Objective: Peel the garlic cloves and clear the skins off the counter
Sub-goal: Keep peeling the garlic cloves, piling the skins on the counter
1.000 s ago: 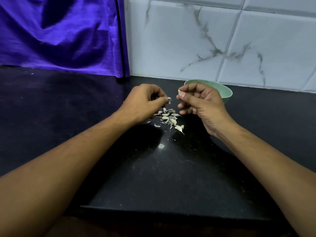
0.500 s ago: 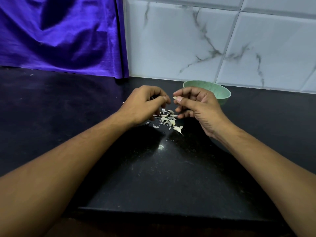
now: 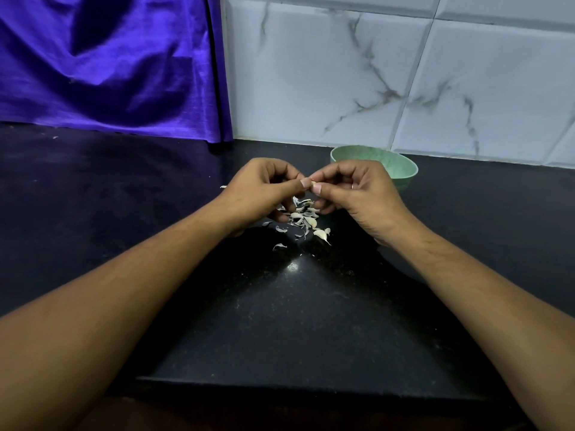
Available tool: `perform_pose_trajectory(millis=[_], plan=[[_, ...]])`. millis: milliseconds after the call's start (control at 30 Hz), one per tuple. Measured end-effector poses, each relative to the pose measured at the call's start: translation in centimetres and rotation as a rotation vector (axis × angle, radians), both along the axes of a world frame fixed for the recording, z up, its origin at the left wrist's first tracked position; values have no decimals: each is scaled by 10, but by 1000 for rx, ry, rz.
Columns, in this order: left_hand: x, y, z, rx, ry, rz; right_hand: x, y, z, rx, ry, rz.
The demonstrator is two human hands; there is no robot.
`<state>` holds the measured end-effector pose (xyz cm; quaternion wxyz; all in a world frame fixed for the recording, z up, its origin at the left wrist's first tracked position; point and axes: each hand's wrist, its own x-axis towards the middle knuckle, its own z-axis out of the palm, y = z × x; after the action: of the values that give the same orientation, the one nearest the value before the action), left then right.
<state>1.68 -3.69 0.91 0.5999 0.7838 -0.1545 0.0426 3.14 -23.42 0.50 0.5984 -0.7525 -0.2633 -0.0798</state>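
Clove (image 3: 313, 184) pinched between your left grip (image 3: 264, 191) and right grip (image 3: 357, 189), mid-frame; nick it by thumbnail, peel over the skins (image 3: 303, 219).

Garlic clove (image 3: 313, 184) between left hand (image 3: 261, 192) and right hand (image 3: 362, 192), skins (image 3: 303, 220) on counter (image 3: 295, 321) beneath, bowl (image 3: 404, 173) behind right hand

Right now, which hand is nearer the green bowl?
Right. The right hand is just in front of the green bowl, partly covering it; the left hand is farther left. Both pinch one garlic clove.
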Motion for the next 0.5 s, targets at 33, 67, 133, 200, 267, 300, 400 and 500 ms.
perform_pose_trajectory(millis=[33, 67, 133, 200, 267, 300, 400, 500], plan=[[0, 0, 0, -16, 13, 0, 0, 0, 0, 0, -9, -5], [0, 0, 1, -30, 25, -2, 0, -1, 1, 3, -14, -6], [0, 0, 1, -48, 42, -10, 0, -1, 2, 8, -21, -12], [-1, 1, 2, -41, 45, -18, 0, -1, 3, 23, -21, -11], [-1, 1, 3, -21, 38, -17, 0, -1, 3, 42, -11, -3], [-2, 0, 3, -11, 32, -13, 0, -2, 3, 42, -9, -2], [-4, 0, 3, 29, -2, 11, 1, -3, 2, 9, -18, -3], [-4, -2, 2, 30, -29, 50, 1, -2, 1, -19, -44, -9]])
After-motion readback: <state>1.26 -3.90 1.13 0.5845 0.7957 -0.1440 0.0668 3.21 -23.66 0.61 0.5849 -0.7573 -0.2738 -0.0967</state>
